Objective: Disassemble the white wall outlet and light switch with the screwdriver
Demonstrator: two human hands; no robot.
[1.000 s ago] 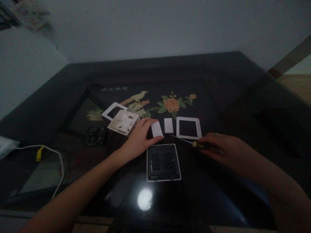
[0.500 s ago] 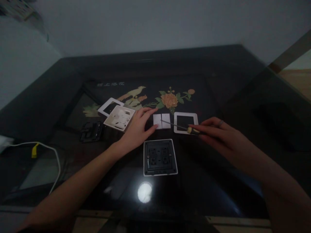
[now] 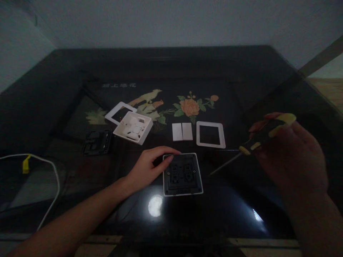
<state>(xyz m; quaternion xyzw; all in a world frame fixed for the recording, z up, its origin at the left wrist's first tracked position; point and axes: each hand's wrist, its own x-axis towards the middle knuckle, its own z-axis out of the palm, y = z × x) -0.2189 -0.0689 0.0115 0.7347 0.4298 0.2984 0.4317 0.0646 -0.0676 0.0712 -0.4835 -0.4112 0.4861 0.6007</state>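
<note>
A square wall switch (image 3: pixel 182 180), with a black inner face, a white rim and a screw on either side, lies on the dark table in front of me. My left hand (image 3: pixel 152 165) grips its far left corner, thumb on the black face and fingers along the far edge. To the right, my right hand (image 3: pixel 289 153) holds a screwdriver (image 3: pixel 255 144) by its black and yellow handle. The screwdriver's thin shaft slants down to the left, and its tip is in the air right of the switch, apart from it.
Beyond the switch lie two white rocker plates (image 3: pixel 177 132) and a white frame (image 3: pixel 210 135). A white back box (image 3: pixel 134 127) rests against another white frame (image 3: pixel 111 116) on the left, near a black switch part (image 3: pixel 97 142). A white cable (image 3: pixel 57 178) with a yellow tag runs at far left.
My left hand has moved from beside the white rocker plates to the switch's corner. My right hand has drawn the screwdriver back from the plates and raised it on the right.
</note>
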